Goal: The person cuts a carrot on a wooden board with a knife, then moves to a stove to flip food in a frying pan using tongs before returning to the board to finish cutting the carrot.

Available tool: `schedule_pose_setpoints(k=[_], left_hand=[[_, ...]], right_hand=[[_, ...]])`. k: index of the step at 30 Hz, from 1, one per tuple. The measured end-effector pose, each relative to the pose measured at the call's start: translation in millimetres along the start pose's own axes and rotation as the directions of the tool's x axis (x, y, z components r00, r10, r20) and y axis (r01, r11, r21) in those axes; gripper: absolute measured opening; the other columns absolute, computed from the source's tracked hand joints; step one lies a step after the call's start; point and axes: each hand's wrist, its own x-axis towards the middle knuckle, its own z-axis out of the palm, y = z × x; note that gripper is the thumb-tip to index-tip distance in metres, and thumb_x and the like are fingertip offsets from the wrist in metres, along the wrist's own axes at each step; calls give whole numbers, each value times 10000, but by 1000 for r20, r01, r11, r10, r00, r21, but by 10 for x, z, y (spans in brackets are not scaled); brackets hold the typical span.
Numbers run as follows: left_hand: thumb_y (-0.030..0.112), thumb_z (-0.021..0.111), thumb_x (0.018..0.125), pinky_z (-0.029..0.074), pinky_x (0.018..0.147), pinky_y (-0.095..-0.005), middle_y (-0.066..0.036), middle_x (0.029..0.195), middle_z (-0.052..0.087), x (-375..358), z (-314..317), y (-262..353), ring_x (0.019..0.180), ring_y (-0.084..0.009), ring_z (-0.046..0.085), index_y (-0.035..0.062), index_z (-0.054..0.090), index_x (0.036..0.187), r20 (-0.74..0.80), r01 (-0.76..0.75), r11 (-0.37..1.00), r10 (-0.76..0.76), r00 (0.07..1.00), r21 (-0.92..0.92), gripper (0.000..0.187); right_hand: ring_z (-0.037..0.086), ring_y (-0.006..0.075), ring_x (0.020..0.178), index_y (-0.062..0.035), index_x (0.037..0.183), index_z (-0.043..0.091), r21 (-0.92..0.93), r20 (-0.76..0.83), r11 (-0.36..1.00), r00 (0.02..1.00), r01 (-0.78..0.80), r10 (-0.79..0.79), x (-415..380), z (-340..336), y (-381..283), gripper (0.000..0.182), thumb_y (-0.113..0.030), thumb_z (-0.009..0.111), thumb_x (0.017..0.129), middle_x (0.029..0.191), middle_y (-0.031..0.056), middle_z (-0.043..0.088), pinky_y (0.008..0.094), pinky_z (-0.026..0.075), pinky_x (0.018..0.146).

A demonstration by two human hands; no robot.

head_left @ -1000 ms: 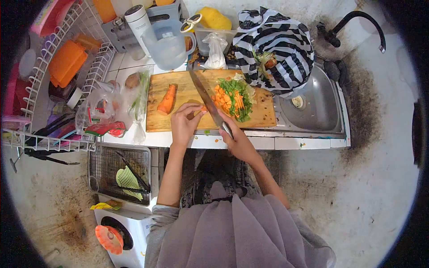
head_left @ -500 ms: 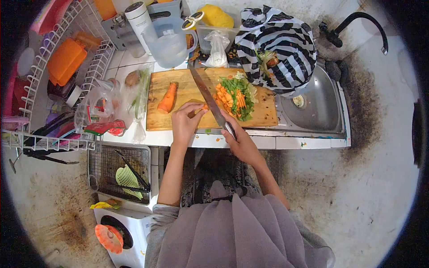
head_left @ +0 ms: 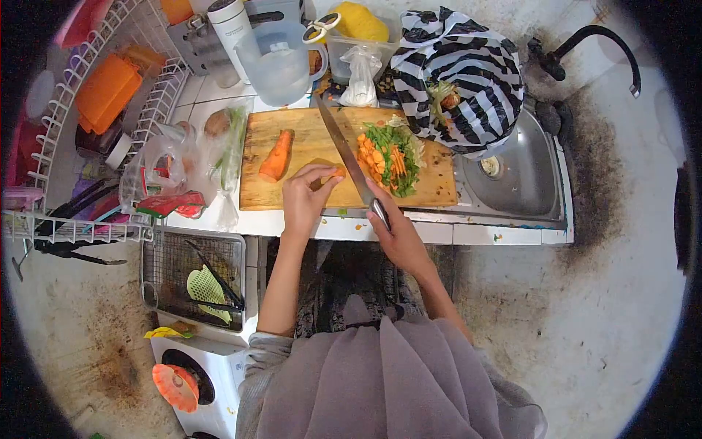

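On the wooden cutting board (head_left: 257, 196), my left hand (head_left: 303, 201) pinches a small piece of carrot (head_left: 339, 172) between thumb and fingertips. My right hand (head_left: 398, 233) is wrapped round the handle of a long kitchen knife (head_left: 341, 139), whose blade points away from me, just right of that piece. To the left of my left hand lies a larger peeled carrot (head_left: 277, 156). Beyond the blade, cut carrot strips (head_left: 373, 159) are heaped against chopped green leaves (head_left: 401, 141), with pale shreds at the heap's edge.
A striped plastic bag (head_left: 504, 95) with scraps stands behind the board, beside the sink (head_left: 523, 186) and black faucet (head_left: 599, 33). Behind are a clear pitcher (head_left: 281, 77), a white bottle (head_left: 229, 29) and scissors (head_left: 322, 28). Plastic bags (head_left: 164, 164) and a dish rack (head_left: 55, 110) are at left.
The whole view has shifted slightly. My left hand still pinches the carrot piece and my right hand still grips the knife, both in nearly the same place over the board.
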Motion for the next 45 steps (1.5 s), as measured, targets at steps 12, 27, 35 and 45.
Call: schedule_pose_setpoints(k=[12,27,35,45], left_hand=[[76,770,739,472,595,-238,-77,892,702,10,-18,47,684,-119,613,16,727,917,14,21,1000,-21,1000,-7,193],[84,757,746,471,570,-265,-93,875,702,17,-14,61,610,-161,603,11,725,894,11,67,997,-67,998,-35,168],[83,761,743,473,567,-262,-98,891,701,15,-24,88,610,-160,606,4,718,896,25,88,996,-88,996,-7,178],[76,759,746,472,582,-258,-93,884,701,8,-7,63,622,-153,605,0,716,886,4,38,999,-38,999,22,165]], right_hand=[[492,297,1240,-156,1455,298,-36,50,999,998,-32,34,7,31,37,519,-125,481,971,1400,170,442,357,379,1000],[606,446,731,-199,1414,303,-240,-28,959,986,150,-161,203,121,2,525,-128,504,933,784,260,614,513,457,634],[583,399,1050,-143,1421,329,-183,74,983,997,-12,26,328,70,-104,497,-119,483,950,1269,211,540,395,448,880],[512,371,1188,-132,1414,340,-120,31,975,982,187,-185,461,102,41,490,-119,479,944,1333,184,500,384,418,963]])
